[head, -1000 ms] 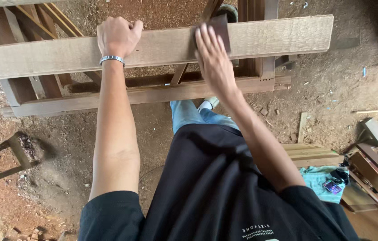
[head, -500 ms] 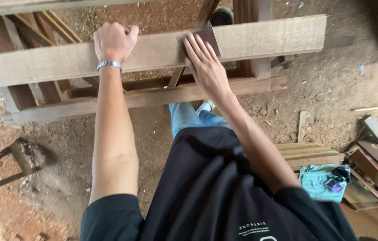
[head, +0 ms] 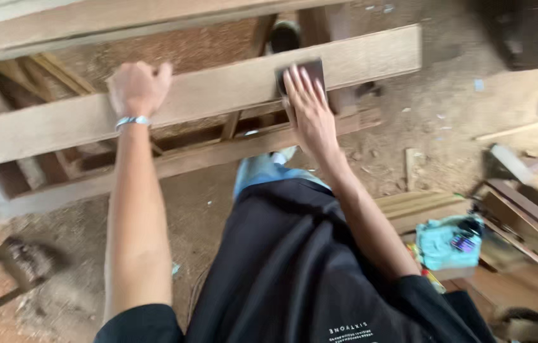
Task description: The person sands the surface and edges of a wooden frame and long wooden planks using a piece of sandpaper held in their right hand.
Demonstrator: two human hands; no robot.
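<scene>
On the long pale wooden plank (head: 205, 95), which lies across a rough frame of brown wooden beams (head: 173, 162), both hands are at work. The left hand (head: 137, 87) is closed in a fist over the upper edge of the plank and grips it; a thin silver bracelet (head: 131, 121) sits on its wrist. The right hand (head: 307, 105) lies flat, with fingers stretched and a little apart, and presses a dark rectangular sheet (head: 304, 71) on the plank's face; it is maybe sandpaper, but the picture is blurred. The plank has a smooth, matt surface. The ground (head: 446, 95) below is sandy, with wood dust. At the right, flat boards (head: 421, 206) are stacked, and a light green cloth (head: 450, 241) lies just beside them.
</scene>
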